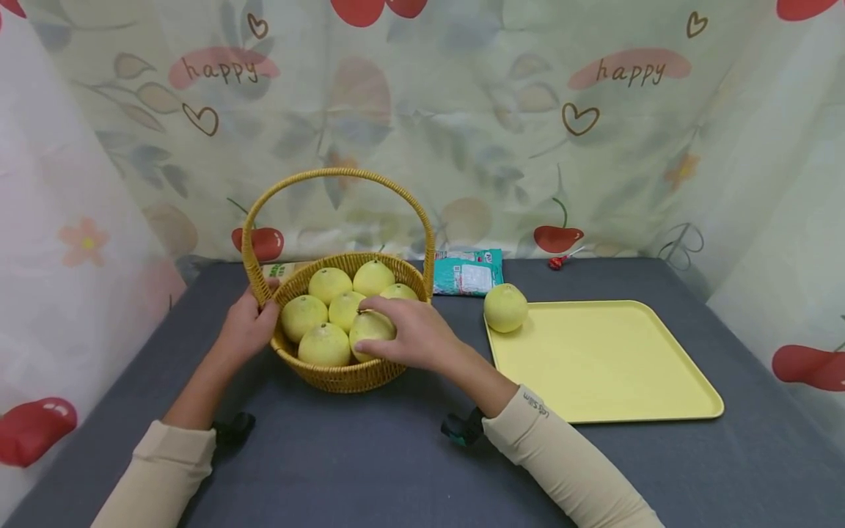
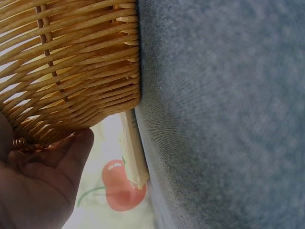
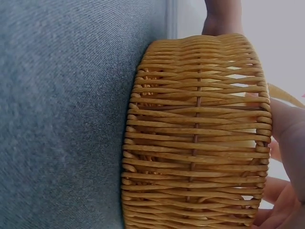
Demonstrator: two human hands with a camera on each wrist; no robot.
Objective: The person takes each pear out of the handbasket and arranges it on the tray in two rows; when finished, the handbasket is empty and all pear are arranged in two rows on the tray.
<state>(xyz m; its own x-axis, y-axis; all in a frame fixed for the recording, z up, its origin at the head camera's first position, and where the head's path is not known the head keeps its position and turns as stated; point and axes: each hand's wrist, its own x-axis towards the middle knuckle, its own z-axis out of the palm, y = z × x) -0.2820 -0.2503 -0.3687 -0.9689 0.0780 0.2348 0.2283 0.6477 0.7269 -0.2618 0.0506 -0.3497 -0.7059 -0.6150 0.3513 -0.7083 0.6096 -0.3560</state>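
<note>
A wicker basket point(image 1: 350, 379) with a tall arched handle stands on the dark table, holding several round, pale yellow-green pomelos point(image 1: 323, 345). My left hand point(image 1: 247, 326) grips its left side where the handle meets the rim; in the left wrist view, the fingers point(image 2: 78, 152) lie against the woven wall. Reaching in from the right, my right hand point(image 1: 419, 330) grips the pomelo point(image 1: 371, 331) at the front right, thumb and fingers on either side of it. The basket's wall point(image 3: 200, 133) hides that fruit in the right wrist view.
A yellow tray point(image 1: 607, 367) lies to the right, with one pomelo point(image 1: 505, 308) at its back left corner. Behind the basket are a teal packet point(image 1: 467, 273) and a partly hidden pale packet point(image 1: 282, 270). A red-wrapped lollipop point(image 1: 557, 262) lies near the back curtain.
</note>
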